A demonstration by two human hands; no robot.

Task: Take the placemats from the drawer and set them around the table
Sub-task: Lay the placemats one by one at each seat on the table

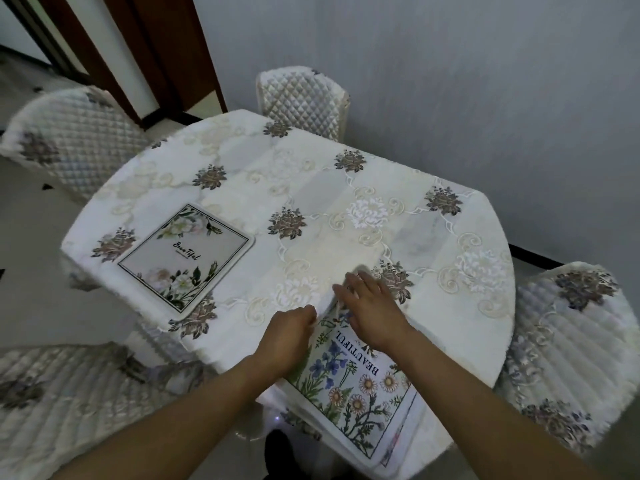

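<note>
A stack of placemats (360,389), the top one printed with blue and orange flowers and the word BEAUTIFUL, lies at the near edge of the table (311,188). My left hand (289,336) pinches the stack's left edge. My right hand (370,313) rests on its far corner, fingers spread over a lifted white mat corner. Another placemat (185,256), white with a black border and pale flowers, lies flat at the table's left side.
The oval table carries an embroidered floral cloth. Quilted covered chairs stand at the far side (303,98), far left (72,140), near left (69,403) and right (568,351). A grey wall runs behind; a dark door frame (162,53) is at the upper left.
</note>
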